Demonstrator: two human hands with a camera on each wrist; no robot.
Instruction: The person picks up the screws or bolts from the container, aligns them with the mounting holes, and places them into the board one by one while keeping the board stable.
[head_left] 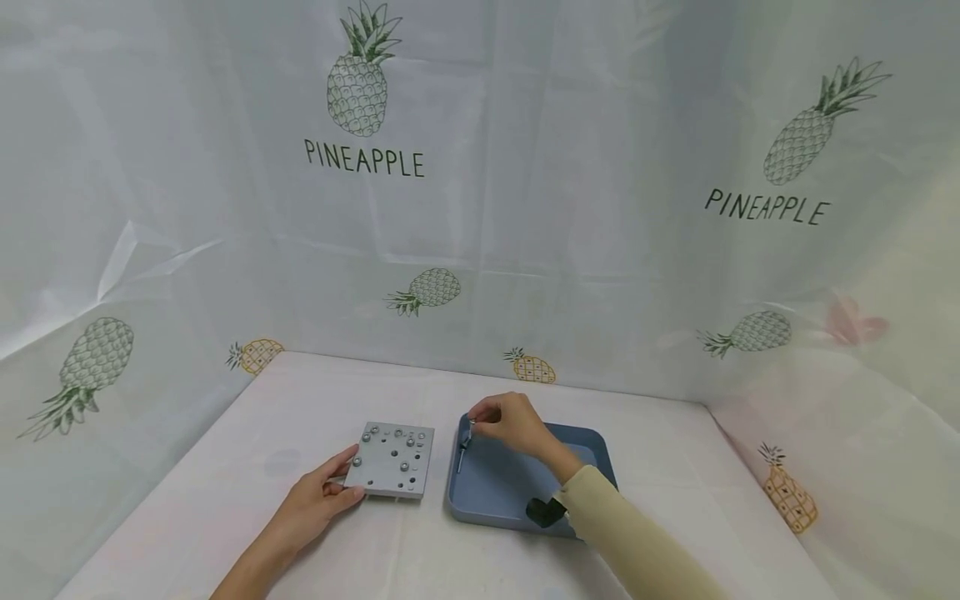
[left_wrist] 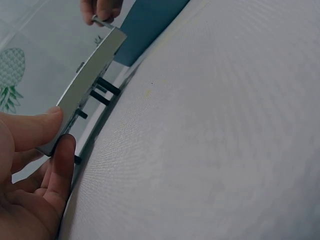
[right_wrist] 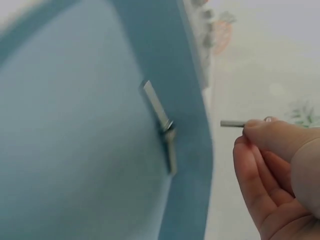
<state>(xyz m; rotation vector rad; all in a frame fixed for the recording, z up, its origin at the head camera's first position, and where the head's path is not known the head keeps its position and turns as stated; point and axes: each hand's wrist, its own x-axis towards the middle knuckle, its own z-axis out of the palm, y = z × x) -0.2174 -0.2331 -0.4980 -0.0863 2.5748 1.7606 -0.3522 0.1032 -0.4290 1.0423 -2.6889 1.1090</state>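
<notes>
A square silver metal plate (head_left: 386, 479) with holes and several socket-head screws stands left of the blue tray. My left hand (head_left: 318, 496) grips its near left corner; in the left wrist view the thumb (left_wrist: 37, 127) lies on top and a finger is beneath. Dark screw ends (left_wrist: 107, 86) stick out below the plate. Over the tray's left edge, my right hand (head_left: 510, 423) pinches a small metal screw (right_wrist: 232, 123) between thumb and fingers, its shank pointing out. More screws (right_wrist: 170, 134) lie in the tray along its left wall.
The blue tray (head_left: 487, 518) has a raised rim. Near its front right, a black object (head_left: 545, 512) shows beside the right sleeve. A white cloth covers the table (head_left: 315, 400), and a pineapple-print curtain (head_left: 480, 217) hangs behind and at both sides.
</notes>
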